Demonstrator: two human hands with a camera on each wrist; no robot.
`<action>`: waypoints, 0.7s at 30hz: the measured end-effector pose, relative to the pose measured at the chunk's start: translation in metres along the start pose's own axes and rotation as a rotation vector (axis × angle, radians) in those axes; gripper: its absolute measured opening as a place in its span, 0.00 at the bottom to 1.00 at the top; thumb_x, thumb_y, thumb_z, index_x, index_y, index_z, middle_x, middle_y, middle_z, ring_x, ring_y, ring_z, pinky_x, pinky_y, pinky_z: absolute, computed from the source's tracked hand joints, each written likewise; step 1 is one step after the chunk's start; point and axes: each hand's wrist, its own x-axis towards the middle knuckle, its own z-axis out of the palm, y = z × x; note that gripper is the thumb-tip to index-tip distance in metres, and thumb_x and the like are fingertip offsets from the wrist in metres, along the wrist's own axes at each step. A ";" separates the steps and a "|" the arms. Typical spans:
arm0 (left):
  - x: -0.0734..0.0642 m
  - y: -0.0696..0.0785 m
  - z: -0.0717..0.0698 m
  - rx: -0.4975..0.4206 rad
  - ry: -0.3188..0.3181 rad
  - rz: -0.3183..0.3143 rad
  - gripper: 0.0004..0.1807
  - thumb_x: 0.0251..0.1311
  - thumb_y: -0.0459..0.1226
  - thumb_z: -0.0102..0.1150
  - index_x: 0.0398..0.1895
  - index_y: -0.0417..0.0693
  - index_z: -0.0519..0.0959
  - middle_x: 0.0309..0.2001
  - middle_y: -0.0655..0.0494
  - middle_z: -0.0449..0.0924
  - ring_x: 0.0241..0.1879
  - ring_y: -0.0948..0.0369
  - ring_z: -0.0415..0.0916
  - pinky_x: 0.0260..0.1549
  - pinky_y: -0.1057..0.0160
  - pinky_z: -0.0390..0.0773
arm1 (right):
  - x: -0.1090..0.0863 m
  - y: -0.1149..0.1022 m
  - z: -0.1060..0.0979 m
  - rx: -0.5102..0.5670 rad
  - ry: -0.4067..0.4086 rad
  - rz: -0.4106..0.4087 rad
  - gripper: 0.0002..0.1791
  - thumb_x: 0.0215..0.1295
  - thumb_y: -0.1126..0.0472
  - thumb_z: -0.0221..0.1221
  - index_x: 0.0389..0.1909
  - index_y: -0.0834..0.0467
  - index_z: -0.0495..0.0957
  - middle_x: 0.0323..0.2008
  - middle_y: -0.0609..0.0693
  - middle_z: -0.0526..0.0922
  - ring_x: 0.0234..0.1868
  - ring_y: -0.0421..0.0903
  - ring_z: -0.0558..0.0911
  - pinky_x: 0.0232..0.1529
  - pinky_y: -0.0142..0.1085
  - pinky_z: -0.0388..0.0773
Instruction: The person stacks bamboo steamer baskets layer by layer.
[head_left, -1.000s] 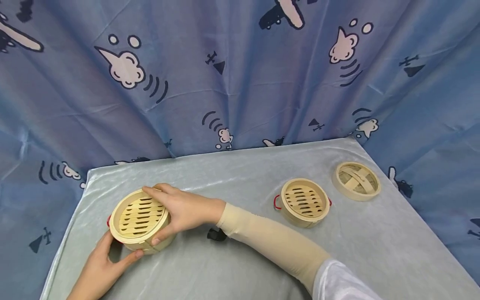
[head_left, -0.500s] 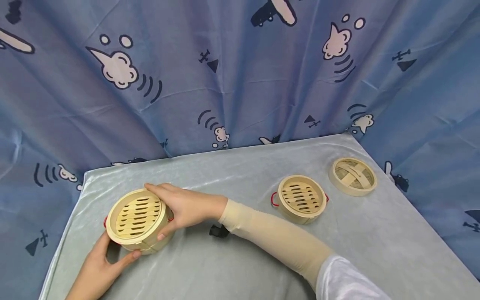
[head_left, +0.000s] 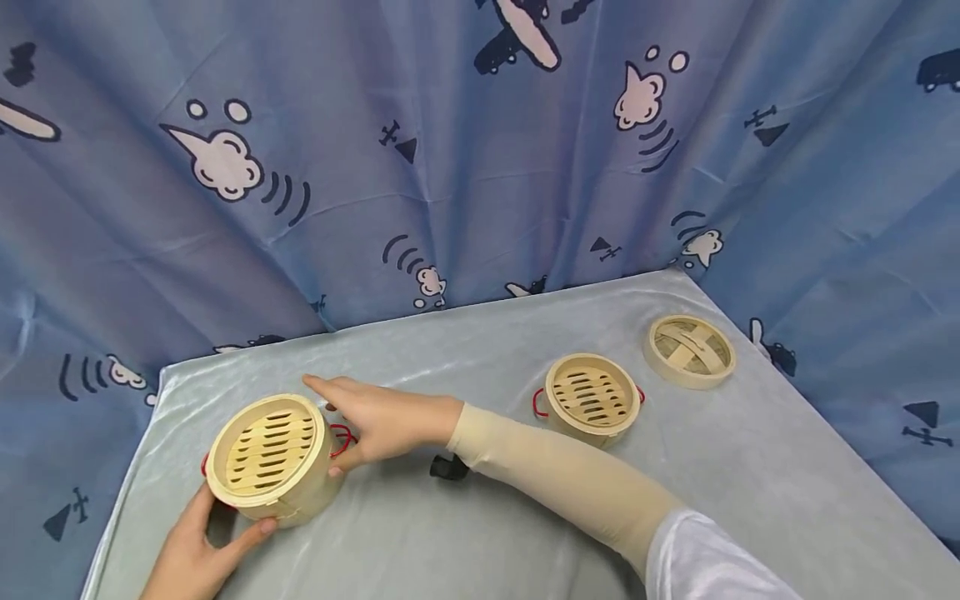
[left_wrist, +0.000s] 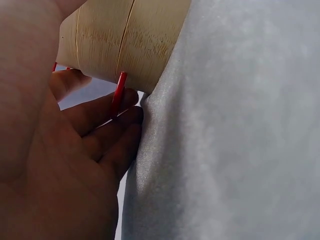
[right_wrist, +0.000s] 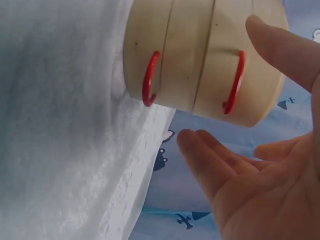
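Note:
Two round bamboo steamer baskets [head_left: 309, 493] sit stacked at the left of the cloth-covered table, the slatted floor of the upper one facing up. My left hand [head_left: 197, 542] holds the stack at its near left side, thumb on the front wall and fingers around the left. In the left wrist view, its fingers lie by a red handle [left_wrist: 119, 95]. My right hand [head_left: 386, 421] is just right of the stack, fingers spread and apart from it. Both tiers' red handles on that side show in the right wrist view, including the upper handle [right_wrist: 234, 85].
Another bamboo steamer basket [head_left: 592, 396] with red handles stands right of centre. Farther right lies a bamboo lid [head_left: 690, 352] with crossed strips. A small black object [head_left: 448, 467] is under my right forearm. A patterned blue curtain [head_left: 480, 167] hangs behind the table [head_left: 495, 550].
My right hand has let go of the stacked steamer baskets and moved right, uncovering their red handles. The left hand keeps its hold. The head view has shifted slightly.

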 end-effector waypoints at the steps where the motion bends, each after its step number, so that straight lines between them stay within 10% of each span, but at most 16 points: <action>1: -0.001 -0.001 0.001 -0.007 0.005 0.004 0.57 0.51 0.44 0.77 0.79 0.72 0.48 0.73 0.48 0.58 0.66 0.79 0.50 0.55 0.87 0.48 | -0.001 0.000 -0.001 0.002 0.002 0.001 0.67 0.54 0.39 0.71 0.80 0.48 0.32 0.75 0.46 0.53 0.69 0.35 0.63 0.65 0.26 0.60; 21: 0.001 -0.006 -0.006 -0.059 -0.045 -0.057 0.56 0.55 0.42 0.74 0.79 0.75 0.46 0.77 0.55 0.52 0.70 0.76 0.44 0.58 0.85 0.44 | -0.093 0.001 -0.045 -0.133 0.148 -0.005 0.57 0.64 0.35 0.60 0.80 0.48 0.33 0.77 0.45 0.47 0.75 0.37 0.50 0.72 0.37 0.54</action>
